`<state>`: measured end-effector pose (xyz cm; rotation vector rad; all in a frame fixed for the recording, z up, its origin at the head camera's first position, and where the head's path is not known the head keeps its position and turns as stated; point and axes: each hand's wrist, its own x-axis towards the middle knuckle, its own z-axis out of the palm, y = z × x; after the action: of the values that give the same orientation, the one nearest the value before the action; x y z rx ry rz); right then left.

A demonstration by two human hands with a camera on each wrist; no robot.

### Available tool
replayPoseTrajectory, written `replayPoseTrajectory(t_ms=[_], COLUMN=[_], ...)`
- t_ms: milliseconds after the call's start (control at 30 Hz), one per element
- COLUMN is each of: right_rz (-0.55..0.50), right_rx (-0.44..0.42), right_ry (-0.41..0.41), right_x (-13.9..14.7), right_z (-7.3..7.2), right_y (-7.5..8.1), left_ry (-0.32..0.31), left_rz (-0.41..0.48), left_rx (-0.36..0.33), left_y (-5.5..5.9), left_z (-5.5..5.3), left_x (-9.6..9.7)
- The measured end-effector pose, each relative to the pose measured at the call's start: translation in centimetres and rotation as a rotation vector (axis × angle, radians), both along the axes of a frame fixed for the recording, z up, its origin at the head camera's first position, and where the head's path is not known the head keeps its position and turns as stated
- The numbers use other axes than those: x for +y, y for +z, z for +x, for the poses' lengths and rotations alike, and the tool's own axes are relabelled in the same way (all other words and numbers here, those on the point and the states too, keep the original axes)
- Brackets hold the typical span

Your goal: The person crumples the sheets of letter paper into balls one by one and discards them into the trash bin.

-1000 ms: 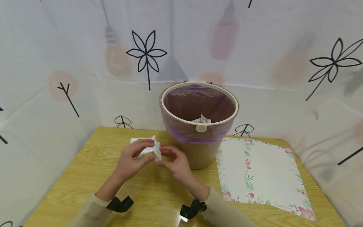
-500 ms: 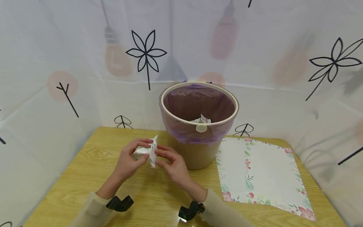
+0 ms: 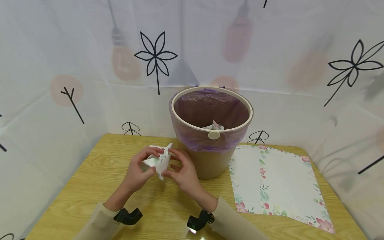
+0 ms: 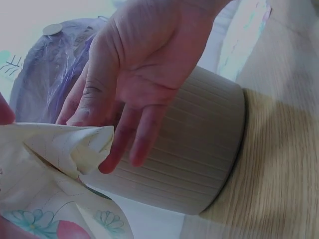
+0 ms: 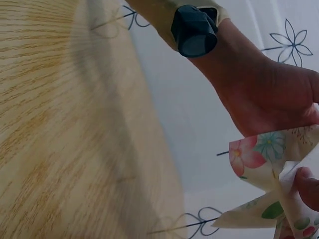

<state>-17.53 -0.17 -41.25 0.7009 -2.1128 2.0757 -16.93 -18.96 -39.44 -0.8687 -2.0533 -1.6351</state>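
A partly crumpled sheet of floral paper (image 3: 162, 164) is held between both hands above the table, left of the bin. My left hand (image 3: 136, 171) grips its left side, fingers on top and thumb below. From the right, my right hand (image 3: 186, 173) pinches its edge with thumb and fingers. Up close in the left wrist view, the right hand (image 4: 144, 59) has its thumb at the folded paper edge (image 4: 55, 159), two fingers hanging free. Pink and teal flowers show on the paper (image 5: 259, 149) in the right wrist view, beneath the left hand (image 5: 271, 92).
A beige bin (image 3: 207, 165) with a purple liner (image 3: 195, 141) stands just beyond the right hand. Crumpled paper (image 3: 215, 126) lies inside it. A flat flower-bordered sheet (image 3: 288, 180) rests at the right of the wooden table (image 3: 90, 183). A printed cloth (image 3: 270, 66) hangs behind.
The paper has been turned and folded further between the hands. The right hand's fingers have shifted up along its edge; the left hand stays nearly in place. Bin and flat sheet are unmoved.
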Motion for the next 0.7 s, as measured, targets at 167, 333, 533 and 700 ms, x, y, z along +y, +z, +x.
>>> replayPoseTrajectory(t_ms=[167, 333, 533, 700], right_rz=[0.000, -0.013, 0.004, -0.048], right_rx=[-0.020, -0.070, -0.059, -0.054], right_ry=[0.070, 0.105, 0.081, 0.086], right_x=[-0.07, 0.01, 0.13, -0.05], right_z=[-0.11, -0.37, -0.59, -0.68], right_y=[0.40, 0.73, 0.68, 0.40], left_ry=[-0.036, -0.049, -0.001, 0.058], left_rz=[0.005, -0.002, -0.019, -0.047], left_rx=[0.007, 0.025, 0.028, 0.049], left_y=[-0.02, -0.07, -0.15, -0.24], left_z=[0.19, 0.29, 0.27, 0.13], left_x=[-0.40, -0.61, -0.77, -0.98])
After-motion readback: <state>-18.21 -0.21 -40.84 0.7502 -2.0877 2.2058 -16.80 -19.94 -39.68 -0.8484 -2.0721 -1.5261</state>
